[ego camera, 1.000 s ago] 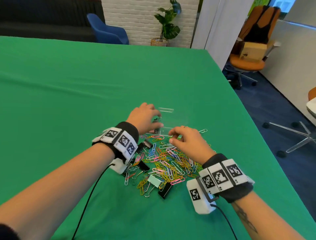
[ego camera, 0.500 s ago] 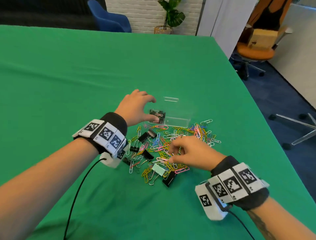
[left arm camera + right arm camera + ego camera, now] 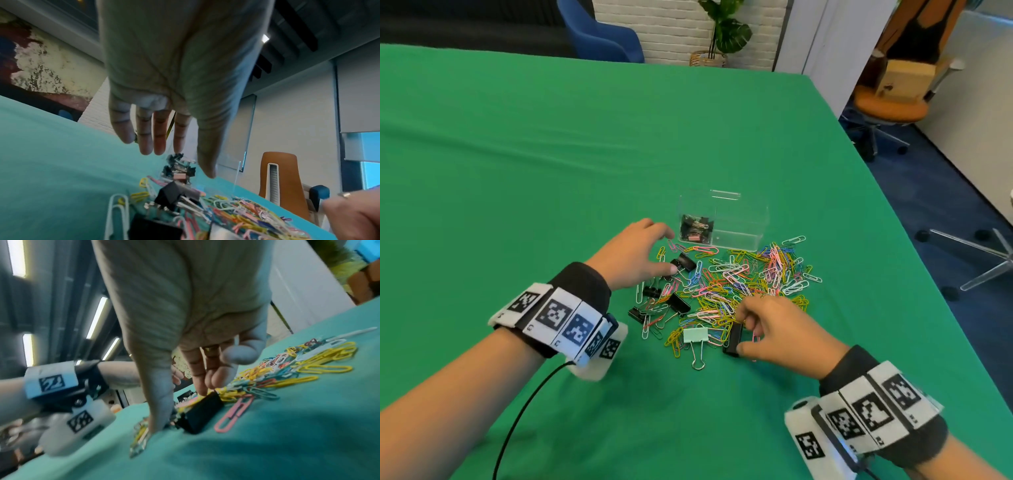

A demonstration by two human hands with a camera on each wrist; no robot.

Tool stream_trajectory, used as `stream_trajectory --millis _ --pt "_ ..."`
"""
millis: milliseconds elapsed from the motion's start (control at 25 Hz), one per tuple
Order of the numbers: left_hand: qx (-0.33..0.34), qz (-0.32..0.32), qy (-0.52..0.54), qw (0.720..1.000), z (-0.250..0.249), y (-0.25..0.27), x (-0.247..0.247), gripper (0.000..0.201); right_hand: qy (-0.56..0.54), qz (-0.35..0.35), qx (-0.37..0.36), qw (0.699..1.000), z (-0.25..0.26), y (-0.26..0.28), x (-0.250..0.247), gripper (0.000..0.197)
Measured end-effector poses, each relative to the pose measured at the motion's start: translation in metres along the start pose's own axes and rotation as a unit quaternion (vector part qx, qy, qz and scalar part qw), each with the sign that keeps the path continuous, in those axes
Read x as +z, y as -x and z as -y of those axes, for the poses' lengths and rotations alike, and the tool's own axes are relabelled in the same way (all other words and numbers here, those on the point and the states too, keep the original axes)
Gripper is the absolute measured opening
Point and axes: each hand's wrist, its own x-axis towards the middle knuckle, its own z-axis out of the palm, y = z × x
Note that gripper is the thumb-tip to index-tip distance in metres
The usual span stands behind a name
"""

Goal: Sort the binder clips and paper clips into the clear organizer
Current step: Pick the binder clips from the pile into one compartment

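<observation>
A black binder clip (image 3: 733, 339) lies on the green tablecloth (image 3: 551, 154) at the near right edge of the heap of coloured paper clips (image 3: 743, 284), pinched between the thumb and fingers of the right hand (image 3: 777, 334). Left of it lies a mint binder clip (image 3: 695, 335). The left hand (image 3: 635, 258) hovers with loose fingers, holding nothing, over the heap's left side. The clear organizer (image 3: 736, 219) stands just beyond, with binder clips in its left compartment.
</observation>
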Motion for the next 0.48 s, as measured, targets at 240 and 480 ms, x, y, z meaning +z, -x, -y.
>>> stream_trajectory --millis 240,480 --pt "-0.051 0.018 -0.021 0.998 0.014 -0.001 -0.012 0.042 0.125 0.021 0.026 0.992 0.005 -0.001 0.011 0.057" --pt "-0.053 0.260 -0.029 0.964 0.027 0.035 -0.008 0.031 0.124 0.017 0.000 0.992 0.024 -0.017 -0.012 0.057"
